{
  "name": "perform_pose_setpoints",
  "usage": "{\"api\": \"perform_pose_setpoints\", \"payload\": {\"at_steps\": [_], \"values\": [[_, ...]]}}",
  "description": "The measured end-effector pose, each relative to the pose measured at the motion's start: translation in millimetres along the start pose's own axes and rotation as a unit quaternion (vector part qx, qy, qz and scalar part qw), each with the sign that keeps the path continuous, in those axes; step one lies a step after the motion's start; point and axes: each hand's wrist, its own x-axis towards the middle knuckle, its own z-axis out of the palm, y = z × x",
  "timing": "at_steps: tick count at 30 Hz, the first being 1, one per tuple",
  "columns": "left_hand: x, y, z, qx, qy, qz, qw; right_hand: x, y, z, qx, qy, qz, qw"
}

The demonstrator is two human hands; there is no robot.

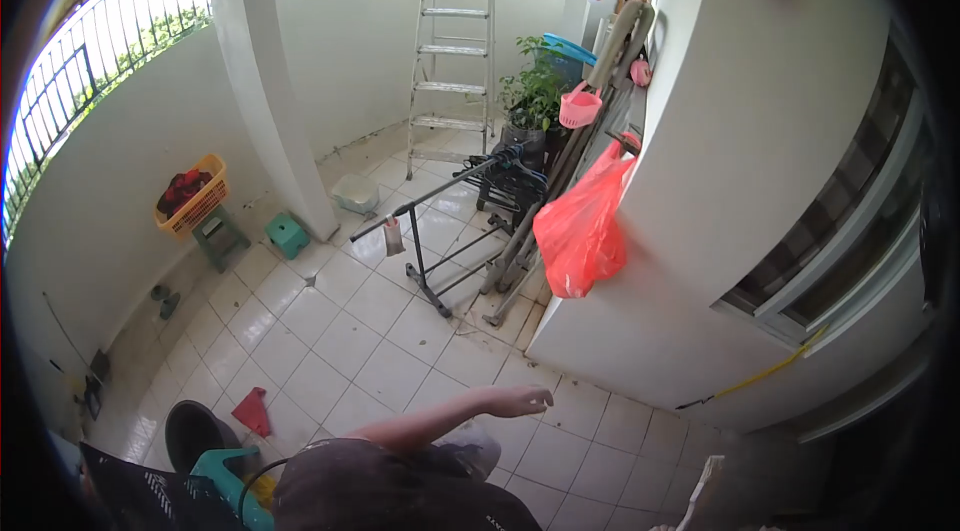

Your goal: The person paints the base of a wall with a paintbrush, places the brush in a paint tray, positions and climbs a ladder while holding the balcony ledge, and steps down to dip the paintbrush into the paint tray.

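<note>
My left hand (pixel 520 401) reaches across to the right over the tiled floor, forearm bare. Its fingers are loosely bent and slightly apart, with nothing visible in them. It touches nothing that I can see. My dark shirt (pixel 390 491) and a light-coloured knee (pixel 474 445) lie just below the arm. My right hand is out of view. A pale upright piece (pixel 706 491) with a rough top stands at the lower right; its kind is unclear.
A black clothes rack (pixel 420 256) stands ahead, before a stepladder (pixel 452 86) and potted plant (pixel 535 96). A red plastic bag (pixel 585 231) hangs at the wall corner. Left are a yellow basket (pixel 205 199), green stool (pixel 288 235), red cloth (pixel 252 412) and dark bucket (pixel 190 431).
</note>
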Motion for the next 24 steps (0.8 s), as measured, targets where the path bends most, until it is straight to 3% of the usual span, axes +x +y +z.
{"api": "perform_pose_setpoints", "payload": {"at_steps": [3, 5, 6, 10, 13, 18, 24], "values": [[14.1, 10.0, 17.7, 0.02, 0.074, 0.002, 0.997, 22.1, -13.9, 14.3, 0.002, -0.026, 0.019, 0.999], [36.3, 34.7, 20.8, -0.007, 0.051, -0.038, 0.998, 39.8, -8.7, 5.6, 0.04, -0.075, 0.058, 0.995], [52.8, 35.0, 27.8, 0.036, 0.062, 0.015, 0.997, 49.6, -8.3, -6.6, 0.061, -0.103, 0.071, 0.99], [92.5, 88.1, 32.2, 0.019, -0.028, 0.005, 0.999, 68.9, 1.2, -0.2, 0.081, 0.031, 0.062, 0.994], [108.6, 72.8, 30.8, 0.056, -0.064, -0.022, 0.996, 86.6, -13.6, -22.8, 0.027, 0.031, 0.043, 0.998], [189.2, 73.4, 42.7, 0.029, -0.017, -0.084, 0.996, 129.1, -50.1, -41.2, -0.066, 0.179, -0.011, 0.982], [347.8, 133.8, 68.2, 0.145, -0.186, 0.005, 0.972, 211.4, -84.9, -87.8, -0.132, 0.196, -0.052, 0.97]]}}
